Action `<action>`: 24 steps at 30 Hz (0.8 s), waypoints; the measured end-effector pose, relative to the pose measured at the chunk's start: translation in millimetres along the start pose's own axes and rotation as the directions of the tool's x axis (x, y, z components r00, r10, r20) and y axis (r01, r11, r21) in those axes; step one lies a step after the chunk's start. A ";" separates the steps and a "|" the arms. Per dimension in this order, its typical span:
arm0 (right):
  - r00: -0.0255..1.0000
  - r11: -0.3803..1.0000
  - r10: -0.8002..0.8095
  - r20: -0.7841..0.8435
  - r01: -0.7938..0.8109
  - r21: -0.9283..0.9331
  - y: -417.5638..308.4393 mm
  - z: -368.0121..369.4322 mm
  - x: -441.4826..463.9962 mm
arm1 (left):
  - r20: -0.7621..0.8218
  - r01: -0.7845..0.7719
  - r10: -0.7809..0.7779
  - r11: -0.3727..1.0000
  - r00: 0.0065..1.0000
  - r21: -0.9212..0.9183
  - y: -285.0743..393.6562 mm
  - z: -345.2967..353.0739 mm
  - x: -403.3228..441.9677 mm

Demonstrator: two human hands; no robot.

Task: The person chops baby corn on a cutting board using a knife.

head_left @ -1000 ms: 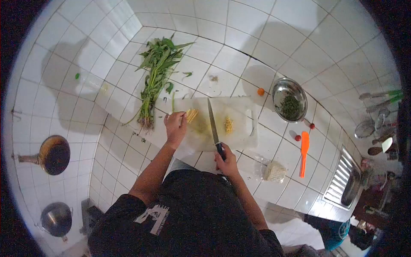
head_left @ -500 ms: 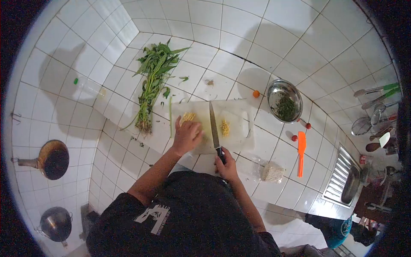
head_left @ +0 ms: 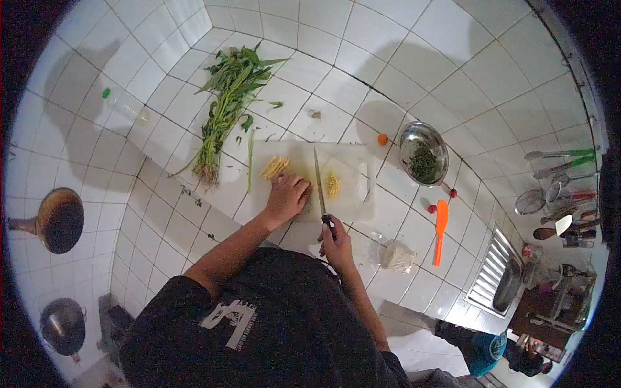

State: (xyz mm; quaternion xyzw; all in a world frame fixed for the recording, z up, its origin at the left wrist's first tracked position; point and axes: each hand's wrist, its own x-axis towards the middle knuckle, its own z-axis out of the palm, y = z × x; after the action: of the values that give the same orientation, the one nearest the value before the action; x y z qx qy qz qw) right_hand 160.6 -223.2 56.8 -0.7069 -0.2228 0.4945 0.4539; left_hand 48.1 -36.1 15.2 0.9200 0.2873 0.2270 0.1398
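Note:
My right hand point(head_left: 336, 242) grips the black handle of a long kitchen knife point(head_left: 319, 178), its blade pointing away across a white cutting board point(head_left: 352, 205). To the left of the blade, my left hand point(head_left: 288, 197) rests on the board with fingers bent and close together; whatever lies under them is hidden. Thin yellow strips point(head_left: 274, 167) lie just beyond its fingertips. On the blade's other side is a small heap of chopped yellow pieces point(head_left: 333, 185), too small to name. The blade is apart from my left fingers.
Leafy green stalks with roots point(head_left: 226, 110) lie at left. Right of the board are a steel bowl point(head_left: 443, 145) with chopped greens, an orange fruit point(head_left: 382, 139), small red fruits point(head_left: 432, 209), an orange spatula point(head_left: 440, 233) and a plastic bag point(head_left: 396, 257). Beyond is a sink point(head_left: 508, 284); another person point(head_left: 482, 349) is lower right.
My left hand has shifted off the yellow strips, which show more now, and its fingers have bent. The knife stays in my right hand. The whole view has shifted slightly.

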 end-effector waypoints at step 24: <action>0.991 0.941 -0.077 -0.106 0.037 -0.337 15.6 23.0 26.6 | -0.017 -0.036 0.034 0.996 0.999 -0.081 -9.0 19.0 -1.7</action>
State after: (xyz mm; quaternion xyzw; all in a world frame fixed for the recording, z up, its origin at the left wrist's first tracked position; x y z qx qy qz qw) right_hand 148.7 -200.8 27.9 -0.7949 -0.2966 0.3936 0.3538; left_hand 52.0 -32.4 -5.2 0.9166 0.2627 0.2482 0.1709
